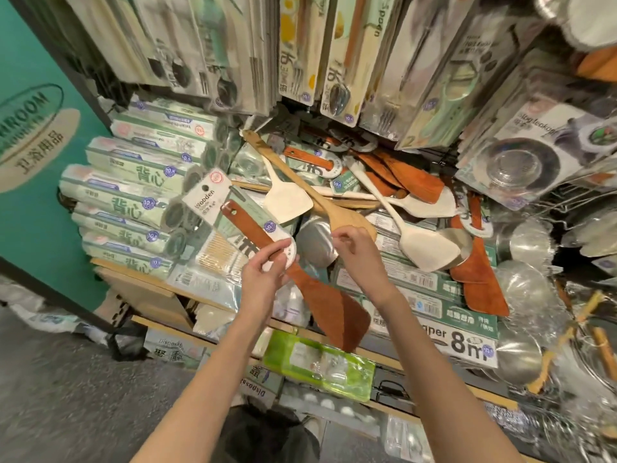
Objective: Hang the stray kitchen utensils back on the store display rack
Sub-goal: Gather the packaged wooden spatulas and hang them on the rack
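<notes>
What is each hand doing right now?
Left hand: grips the dark wooden spatula at its label.
Right hand: fingers loosely curled, holding nothing.

So the main one is a reddish-brown wooden spatula (pixel 310 289), held up off the shelf; it sits diagonal, handle up to the far left with a hang hole near the tip, flat blade down to the near right; there's a round white label wrapped on the handle about midway. Behind it there's a loose pile of spatulas (pixel 384 195) dumped on boxed stock; pale whitish ones, a light wooden spoon, more reddish-brown ones off to the right, all crossing over each other at random angles; hanging packaged cutlery (pixel 334 61) fills the rack above.
</notes>
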